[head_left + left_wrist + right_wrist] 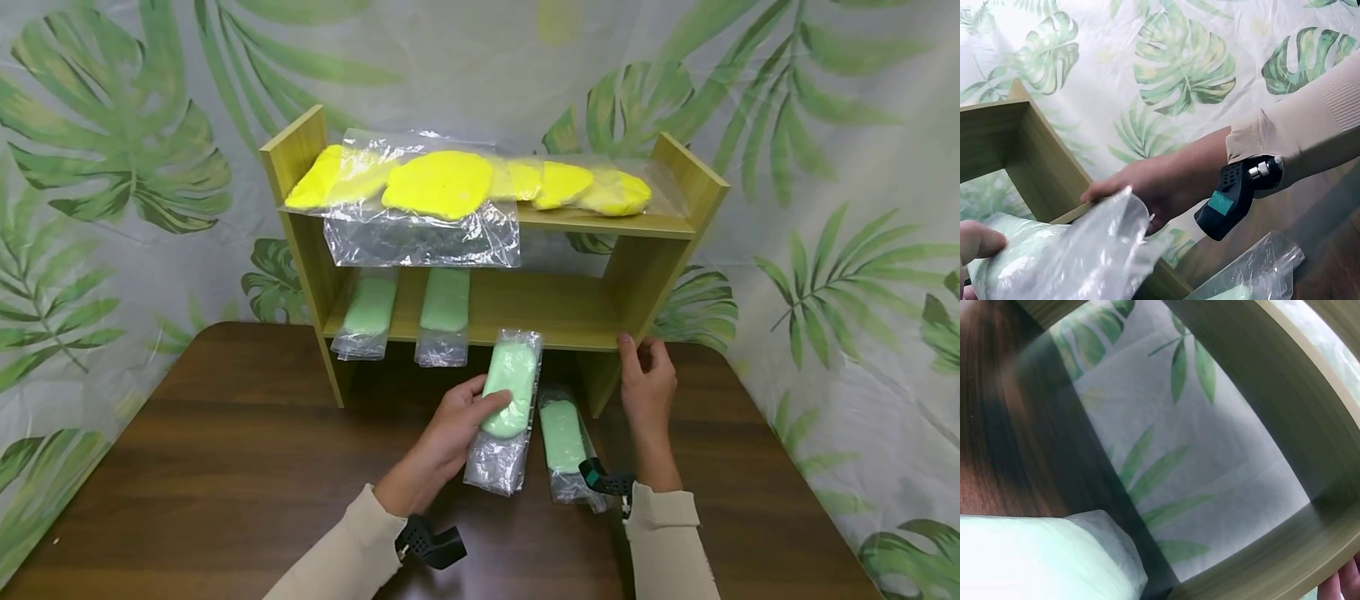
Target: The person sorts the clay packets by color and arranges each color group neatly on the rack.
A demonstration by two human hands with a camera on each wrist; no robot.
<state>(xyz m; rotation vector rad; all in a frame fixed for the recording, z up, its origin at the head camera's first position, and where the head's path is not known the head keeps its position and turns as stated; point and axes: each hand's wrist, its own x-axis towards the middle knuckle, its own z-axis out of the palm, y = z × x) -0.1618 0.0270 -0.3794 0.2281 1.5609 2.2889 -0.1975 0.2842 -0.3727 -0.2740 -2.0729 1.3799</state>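
My left hand [454, 423] pinches a clear bag of pale green clay [513, 379], thumb on top, just in front of the shelf's middle board. At the right side of the wooden shelf [656, 271], my right hand [648, 385] grips the panel's front edge; its fingertips [1330, 589] show outside that panel in the right wrist view. Another green clay bag [562, 437] lies on the table beneath, near my right wrist. Two more, a left bag [371, 305] and a middle bag [445, 302], rest on the middle board, their plastic ends hanging over its edge.
Several bags of yellow clay [438, 182] lie along the top board, one with its clear plastic [423, 242] drooping over the front. The shelf stands on a dark wooden table [187, 467]. Behind hangs a leaf-patterned cloth [480, 75].
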